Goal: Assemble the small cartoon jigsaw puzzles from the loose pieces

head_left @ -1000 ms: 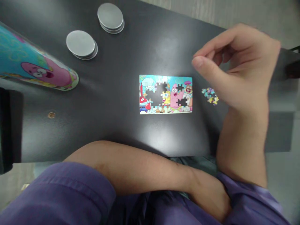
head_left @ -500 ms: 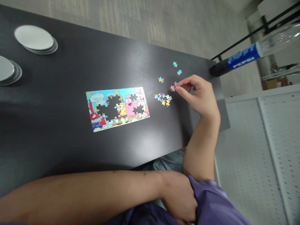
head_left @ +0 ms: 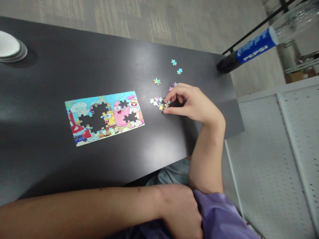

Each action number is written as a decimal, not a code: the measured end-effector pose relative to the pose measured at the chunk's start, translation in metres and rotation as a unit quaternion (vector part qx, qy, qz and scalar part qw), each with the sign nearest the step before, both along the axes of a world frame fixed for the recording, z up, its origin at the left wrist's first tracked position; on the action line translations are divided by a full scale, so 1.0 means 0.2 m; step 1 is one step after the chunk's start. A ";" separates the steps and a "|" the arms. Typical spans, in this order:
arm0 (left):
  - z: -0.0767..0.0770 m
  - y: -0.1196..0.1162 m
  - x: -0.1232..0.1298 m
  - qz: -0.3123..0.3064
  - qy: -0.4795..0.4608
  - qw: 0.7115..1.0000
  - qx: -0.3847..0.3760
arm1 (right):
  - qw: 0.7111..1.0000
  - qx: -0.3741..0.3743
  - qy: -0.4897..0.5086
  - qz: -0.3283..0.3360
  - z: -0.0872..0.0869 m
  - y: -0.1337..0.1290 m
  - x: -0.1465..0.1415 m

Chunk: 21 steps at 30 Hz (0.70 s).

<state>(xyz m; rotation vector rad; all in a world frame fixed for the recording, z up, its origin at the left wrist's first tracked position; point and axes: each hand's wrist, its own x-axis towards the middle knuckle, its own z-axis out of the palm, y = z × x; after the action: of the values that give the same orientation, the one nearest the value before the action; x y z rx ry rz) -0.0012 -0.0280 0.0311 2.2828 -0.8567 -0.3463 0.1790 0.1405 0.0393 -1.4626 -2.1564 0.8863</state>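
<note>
Dark tabletop (head_left: 99, 59) spans the view, grey floor (head_left: 124, 20) past its far edge at 12 o'clock (clock centred on the right hand). Perforated grey panel (head_left: 269, 159) at 4 o'clock. Left hand (head_left: 183, 212) at 6 o'clock, tucked low by the right sleeve (head_left: 219, 215), which presumably keeps that arm off the work; its fingers are mostly hidden, grip cannot be told. Right hand (head_left: 191, 101) reaches in flat and low, thumb and index parted by a small gap at the pile's edge, a pose suited to small flat bits; no piece seen gripped, contact uncertain. Jigsaw puzzle (head_left: 119, 114) lies flat at 9 o'clock, picture side up, gaps in its middle and right part. Bottle (head_left: 251, 48) at 2 o'clock, near the table corner, off the line between pile and puzzle. Disc stack (head_left: 8, 44) at 10 o'clock, well apart. Pile of pieces (head_left: 154, 102) at 9 o'clock, between hand and puzzle, partly masked by the fingers. Smallest: two blue pieces (head_left: 173, 62) at 11 o'clock and one mottled piece (head_left: 157, 81) at 10, set apart, probably for easier viewing.
</note>
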 end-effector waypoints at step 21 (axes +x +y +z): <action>-0.18 -0.20 0.00 0.088 -0.090 0.991 -0.052 | 0.989 0.033 -0.137 0.039 0.07 -0.06 -0.17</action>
<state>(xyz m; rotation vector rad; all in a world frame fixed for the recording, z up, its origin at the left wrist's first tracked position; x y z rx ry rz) -0.0012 -0.0676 -0.0046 2.2952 -0.7367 -0.0157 0.1447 0.1291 0.0533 -1.5528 -2.4310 0.6642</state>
